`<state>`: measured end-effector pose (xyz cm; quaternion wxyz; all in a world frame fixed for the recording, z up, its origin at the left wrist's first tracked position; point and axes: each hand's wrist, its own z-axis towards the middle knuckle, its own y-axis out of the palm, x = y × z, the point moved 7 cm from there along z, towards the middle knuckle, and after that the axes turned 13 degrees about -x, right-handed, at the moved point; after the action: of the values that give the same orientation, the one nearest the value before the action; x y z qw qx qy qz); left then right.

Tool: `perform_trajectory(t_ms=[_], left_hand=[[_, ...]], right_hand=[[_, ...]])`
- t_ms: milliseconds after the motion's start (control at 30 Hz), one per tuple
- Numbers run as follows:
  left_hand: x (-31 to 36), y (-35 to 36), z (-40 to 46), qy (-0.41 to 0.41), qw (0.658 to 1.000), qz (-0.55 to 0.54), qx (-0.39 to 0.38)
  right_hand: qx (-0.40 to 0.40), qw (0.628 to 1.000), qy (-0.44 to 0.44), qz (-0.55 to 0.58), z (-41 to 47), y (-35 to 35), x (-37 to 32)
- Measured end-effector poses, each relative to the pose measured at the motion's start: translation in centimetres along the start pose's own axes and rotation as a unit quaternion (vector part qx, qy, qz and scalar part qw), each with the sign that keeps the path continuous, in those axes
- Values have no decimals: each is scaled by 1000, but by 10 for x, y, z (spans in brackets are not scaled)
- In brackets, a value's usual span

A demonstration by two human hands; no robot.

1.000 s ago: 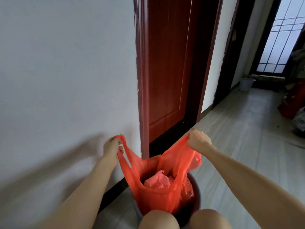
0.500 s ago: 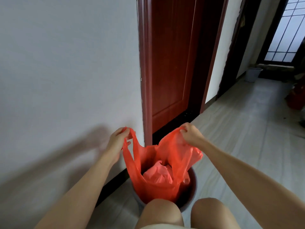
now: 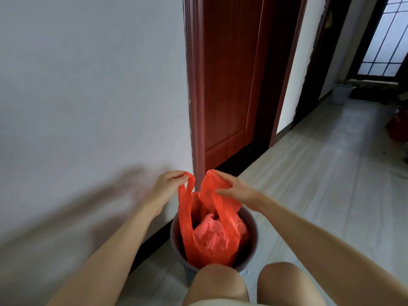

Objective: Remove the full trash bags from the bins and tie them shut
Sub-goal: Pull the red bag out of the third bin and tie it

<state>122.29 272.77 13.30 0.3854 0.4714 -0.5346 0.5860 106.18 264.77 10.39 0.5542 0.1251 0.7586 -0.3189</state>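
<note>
A red plastic trash bag (image 3: 212, 237) sits in a round grey bin (image 3: 251, 226) on the floor against the wall, with crumpled red-tinted waste inside. My left hand (image 3: 166, 186) pinches the bag's left handle loop above the bin. My right hand (image 3: 234, 187) holds the right handle loop, close beside the left one. The two handles nearly touch over the bin's mouth. My knees hide the bin's near side.
A white wall runs along the left, and a dark red door (image 3: 229, 80) stands just behind the bin. Pale floor tiles (image 3: 331, 173) stretch to the right. A second pale bin (image 3: 342, 93) stands far down the hallway, with red items (image 3: 398, 124) at the right edge.
Both hands have brought the bag's handles together from wide apart to nearly touching. The view has tilted down slightly.
</note>
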Motion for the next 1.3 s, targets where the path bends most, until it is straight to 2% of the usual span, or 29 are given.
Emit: perform_trajectory(t_ms=[67,167,200,233,267,300,400,467,500,567,633,733,900,1033,1100,1167,1233,1300], left_hand=[[4,-3,1,7,1000,29,-1],[7,-6,3,6,995,104,-10],[8,-6,5,10,990,140,-25],[9,-6,6,14,985,168,-40],[7,-9,7,16,982,179,-49],[5,-11,6,18,983,177,-52],[-16,-35,1,3,995,100,14],[-45,-51,-1,-43,993,62,88],[-66,-52,1,-85,988,91,94],[-115,-35,4,-199,963,183,21],[-162,-9,1,-284,934,213,-49],[-185,6,-2,-319,919,229,-25],[-189,7,7,-340,910,239,-10],[-196,3,13,-348,917,197,17],[-196,4,13,-357,920,158,34],[-198,7,11,-364,927,75,53],[-197,11,8,-371,926,-25,61],[-188,12,10,-362,929,-52,57]], right_hand=[[-24,996,15,-86,4,24,7],[-71,992,-38,-98,14,58,4],[-60,987,-54,-138,17,66,3],[-1,987,-58,-152,24,66,2],[35,992,-20,-122,35,70,9],[74,986,-37,-143,39,71,8],[29,977,-27,-208,45,86,21],[25,986,15,-167,44,74,34],[35,990,37,-134,42,65,41],[58,988,50,-135,38,48,46],[60,980,64,-178,38,39,48],[53,975,75,-201,36,33,45],[190,981,23,-13,30,-2,29],[264,963,12,48,17,-38,11],[314,937,-4,154,3,-58,6],[370,895,-45,247,-14,-84,-7],[404,873,-84,259,-30,-109,-26],[421,866,-103,249,-45,-126,-38]])
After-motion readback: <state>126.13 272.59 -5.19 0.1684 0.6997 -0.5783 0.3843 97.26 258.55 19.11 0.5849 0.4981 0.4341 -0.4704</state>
